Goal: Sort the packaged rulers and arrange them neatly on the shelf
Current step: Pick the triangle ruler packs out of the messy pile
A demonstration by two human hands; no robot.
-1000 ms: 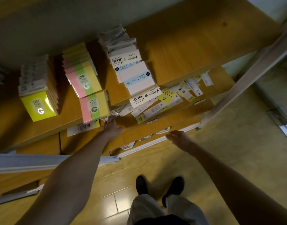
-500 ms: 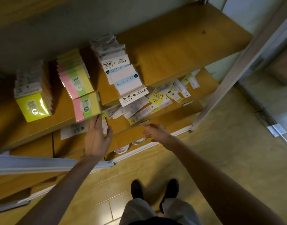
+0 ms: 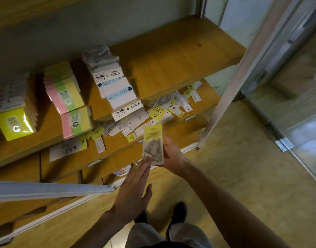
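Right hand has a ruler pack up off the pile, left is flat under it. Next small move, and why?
Probably close the left hand on the pack's lower edge to square it. The right hand holds the yellow-headed ruler pack tilted above the loose pile; the left fingertips only touch it.

We have one view only, from the camera worn on the head, so nothing is shared with a second. We look steeply down and forward past both forearms. The upper shelf [image 3: 180, 63] runs from the left edge up toward the top right, the lower shelf [image 3: 205, 97] shows under its front edge, and our own shoes [image 3: 178, 212] stand on the floor [image 3: 243, 176] at bottom centre. Everything lies within arm's reach.
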